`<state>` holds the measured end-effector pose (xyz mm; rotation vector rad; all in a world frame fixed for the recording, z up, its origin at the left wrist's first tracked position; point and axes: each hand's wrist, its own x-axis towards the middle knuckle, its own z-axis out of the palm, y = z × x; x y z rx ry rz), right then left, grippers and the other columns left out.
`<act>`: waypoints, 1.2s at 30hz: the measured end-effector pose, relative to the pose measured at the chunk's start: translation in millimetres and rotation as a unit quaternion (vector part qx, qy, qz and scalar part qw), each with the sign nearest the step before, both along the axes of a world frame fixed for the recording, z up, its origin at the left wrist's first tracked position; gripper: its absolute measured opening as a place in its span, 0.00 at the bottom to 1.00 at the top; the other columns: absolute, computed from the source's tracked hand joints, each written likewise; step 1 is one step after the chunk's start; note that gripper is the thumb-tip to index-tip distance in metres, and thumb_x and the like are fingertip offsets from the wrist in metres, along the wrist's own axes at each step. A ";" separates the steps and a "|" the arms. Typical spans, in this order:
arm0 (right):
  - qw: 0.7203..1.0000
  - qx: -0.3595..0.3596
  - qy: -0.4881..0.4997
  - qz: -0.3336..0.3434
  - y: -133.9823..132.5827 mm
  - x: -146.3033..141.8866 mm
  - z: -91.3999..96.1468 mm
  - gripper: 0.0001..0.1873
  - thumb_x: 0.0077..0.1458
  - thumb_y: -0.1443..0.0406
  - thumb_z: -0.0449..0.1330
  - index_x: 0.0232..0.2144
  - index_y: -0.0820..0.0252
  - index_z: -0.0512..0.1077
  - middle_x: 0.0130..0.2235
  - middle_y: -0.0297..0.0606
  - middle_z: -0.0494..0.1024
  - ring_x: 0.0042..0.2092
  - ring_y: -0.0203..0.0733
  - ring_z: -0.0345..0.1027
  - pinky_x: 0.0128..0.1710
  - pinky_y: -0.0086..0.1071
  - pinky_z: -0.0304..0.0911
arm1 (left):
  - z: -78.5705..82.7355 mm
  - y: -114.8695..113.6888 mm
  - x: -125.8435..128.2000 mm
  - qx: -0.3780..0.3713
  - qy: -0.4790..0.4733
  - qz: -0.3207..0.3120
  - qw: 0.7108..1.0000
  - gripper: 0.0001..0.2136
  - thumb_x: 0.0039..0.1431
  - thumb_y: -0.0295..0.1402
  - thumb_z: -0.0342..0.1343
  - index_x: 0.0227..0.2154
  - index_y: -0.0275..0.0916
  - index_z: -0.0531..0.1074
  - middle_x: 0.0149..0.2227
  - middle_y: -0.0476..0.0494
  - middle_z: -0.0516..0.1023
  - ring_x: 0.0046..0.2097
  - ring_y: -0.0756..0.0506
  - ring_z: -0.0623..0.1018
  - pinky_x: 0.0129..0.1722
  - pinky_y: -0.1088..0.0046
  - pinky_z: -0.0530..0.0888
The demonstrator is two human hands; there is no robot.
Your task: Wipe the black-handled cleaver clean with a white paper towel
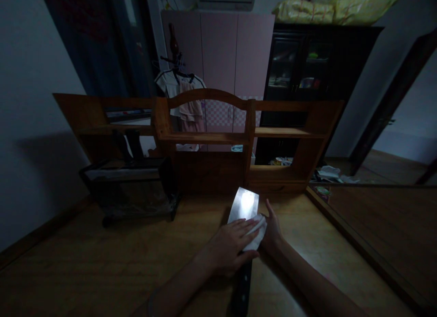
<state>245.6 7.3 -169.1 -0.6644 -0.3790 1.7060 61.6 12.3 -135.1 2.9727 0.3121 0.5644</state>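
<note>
A cleaver [243, 203] points away from me, with its broad steel blade farthest off and its black handle [243, 287] nearest. Bright light reflects off the blade. Across the lower blade my left hand [234, 244] presses a crumpled white cloth or tissue [256, 235], its fingers over the cloth and its thumb near the top of the handle. My right hand [272, 228] is at the right edge of the blade and cloth, thumb stretched up and away. Its other fingers are hidden behind the cloth, so I cannot tell their grip.
On the left of the wooden desktop [136, 258] stands a dark knife block [129, 189] with black handles sticking up. A wooden shelf unit [211, 137] lines the back. Beyond are a pink wardrobe [218, 57] and a dark cabinet [316, 67]. A raised edge [355, 244] borders the right.
</note>
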 end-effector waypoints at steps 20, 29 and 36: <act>0.996 0.036 0.074 -0.042 -2.4 -4.8 6.3 0.32 0.61 0.48 0.50 0.48 0.73 0.71 0.40 0.52 0.81 0.43 0.53 0.76 0.50 0.46 0.66 | -10.2 18.1 -4.8 0.035 -0.071 0.129 0.988 0.28 0.68 0.46 0.42 0.66 0.40 0.49 0.69 0.42 0.46 0.69 0.42 0.49 0.67 0.56 0.54; 0.999 0.004 0.017 -0.039 -3.5 -2.5 5.1 0.29 0.60 0.47 0.50 0.32 0.69 0.76 0.29 0.50 0.81 0.34 0.52 0.77 0.44 0.47 0.69 | -2.1 1.4 -2.1 0.018 -0.002 0.004 1.000 0.28 0.68 0.45 0.42 0.65 0.36 0.52 0.67 0.39 0.53 0.68 0.44 0.54 0.66 0.62 0.57; 0.999 -0.020 -0.016 -0.039 -4.3 2.4 4.2 0.30 0.58 0.46 0.51 0.28 0.68 0.76 0.27 0.51 0.80 0.30 0.51 0.76 0.38 0.42 0.70 | -1.9 0.3 -2.0 0.060 -0.018 -0.030 0.998 0.21 0.69 0.38 0.41 0.62 0.37 0.60 0.64 0.40 0.62 0.65 0.44 0.61 0.65 0.61 0.59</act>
